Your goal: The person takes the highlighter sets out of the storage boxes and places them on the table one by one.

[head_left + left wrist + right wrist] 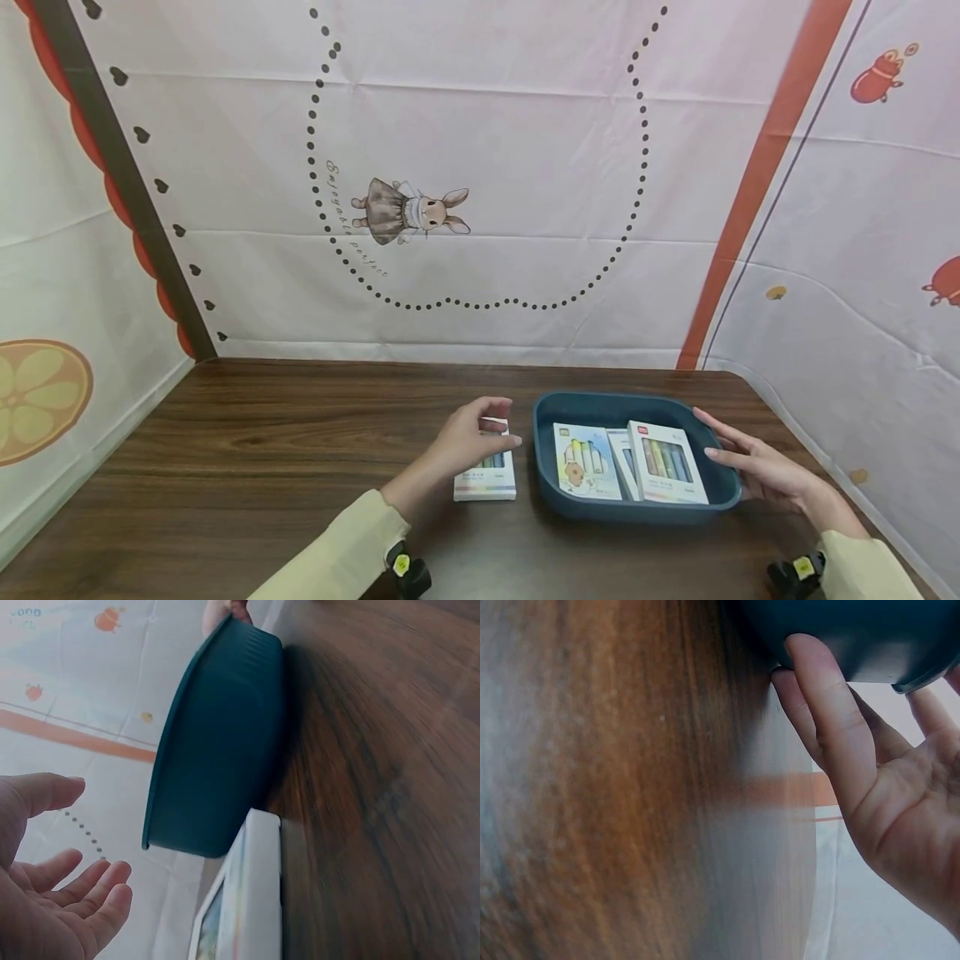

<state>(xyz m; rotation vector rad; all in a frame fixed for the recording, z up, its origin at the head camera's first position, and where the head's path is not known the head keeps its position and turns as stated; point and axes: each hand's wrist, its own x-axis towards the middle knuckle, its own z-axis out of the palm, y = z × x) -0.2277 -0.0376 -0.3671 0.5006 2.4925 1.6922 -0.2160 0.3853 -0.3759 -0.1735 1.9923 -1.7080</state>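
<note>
Left hand (465, 437), raised above the loose box (486, 485); its fingers are loosely bent, with the thumb spread from them, and hold nothing. The left wrist view shows a gap between this hand and the box. The loose box is white and lies flat on the table (225, 467), just left of the tub (626, 510) and apart from it in the head view; the hand hides part of its upper end.

Right hand (772, 475), at the right end of the tub, which it holds: the thumb and a finger reach over the rim, while other fingers, nearly straight, rest against the outer wall, as the right wrist view shows.

The tub is dark blue-green, with rounded corners, and stands on the table. Three boxes show inside: the left box (573, 492), printed with a small animal and coloured sticks; the middle box (622, 458), partly covered; and the right box (671, 492), overlapping it, with a row of coloured sticks on its front.

Behind the table hangs a pale cloth (517, 167) bearing a rabbit print (408, 212) and dotted lines.
</note>
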